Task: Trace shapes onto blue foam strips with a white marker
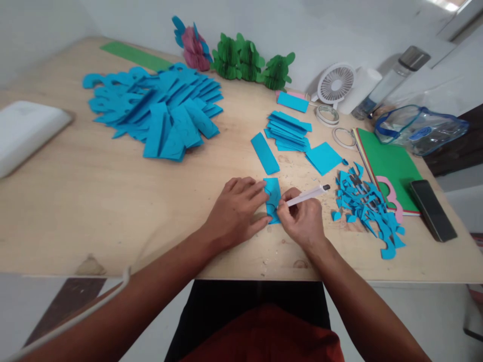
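A small blue paper piece [272,190] lies on the wooden table, with dark curved lines drawn on it. My left hand [237,211] rests flat with fingers stretched, its fingertips on the left edge of the paper. Pinched in my right hand [302,218] is a white pen [307,195], its tip end down at the paper's right side; the tip itself is hidden by my fingers. Just above lies a blue paper strip [265,153], near a stack of folded blue strips [289,131] and a blue square [323,158].
A big pile of cut blue paper [158,108] spreads at the left. Blue scraps [366,198] lie right, near a phone [432,210] and green paper [388,161]. Behind stand a small fan [336,84], tape rolls [327,115], a bottle [392,83] and green paper figures [239,58].
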`<control>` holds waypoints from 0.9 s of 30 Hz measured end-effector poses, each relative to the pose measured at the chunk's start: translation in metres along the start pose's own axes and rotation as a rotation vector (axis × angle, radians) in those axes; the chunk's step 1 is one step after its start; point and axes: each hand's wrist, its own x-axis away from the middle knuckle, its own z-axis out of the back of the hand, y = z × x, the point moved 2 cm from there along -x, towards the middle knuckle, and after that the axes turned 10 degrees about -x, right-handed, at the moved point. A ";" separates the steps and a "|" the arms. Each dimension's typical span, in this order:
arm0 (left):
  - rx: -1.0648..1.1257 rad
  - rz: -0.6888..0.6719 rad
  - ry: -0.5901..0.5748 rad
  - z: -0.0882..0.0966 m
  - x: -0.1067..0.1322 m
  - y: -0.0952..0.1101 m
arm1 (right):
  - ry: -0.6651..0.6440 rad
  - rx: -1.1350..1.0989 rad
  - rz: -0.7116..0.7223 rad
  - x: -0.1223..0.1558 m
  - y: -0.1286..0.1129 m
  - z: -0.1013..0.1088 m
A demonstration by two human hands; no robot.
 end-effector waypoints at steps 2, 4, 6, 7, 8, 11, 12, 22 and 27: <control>0.001 -0.001 0.003 0.000 0.000 0.000 | 0.002 -0.004 0.003 0.000 0.000 0.000; 0.002 0.003 0.001 0.000 0.000 0.000 | 0.009 -0.007 0.007 0.000 0.000 0.000; 0.005 0.009 -0.008 0.000 0.000 0.000 | 0.009 -0.013 0.006 0.000 0.000 0.000; 0.006 0.011 -0.013 0.000 0.000 0.000 | 0.006 -0.018 0.003 0.000 0.000 0.000; 0.007 0.013 -0.019 0.000 0.000 0.000 | 0.001 -0.023 -0.001 0.000 0.000 0.000; 0.007 0.014 -0.035 0.000 0.000 0.000 | -0.006 -0.033 -0.008 0.000 0.000 0.000; 0.007 0.013 -0.037 0.000 0.000 0.000 | -0.007 -0.037 -0.011 0.000 0.000 0.000; 0.004 0.016 -0.035 0.000 -0.001 0.000 | -0.033 -0.082 -0.032 0.001 -0.001 -0.001; 0.011 0.017 -0.039 0.000 -0.001 0.000 | -0.032 -0.099 -0.025 0.002 -0.001 -0.003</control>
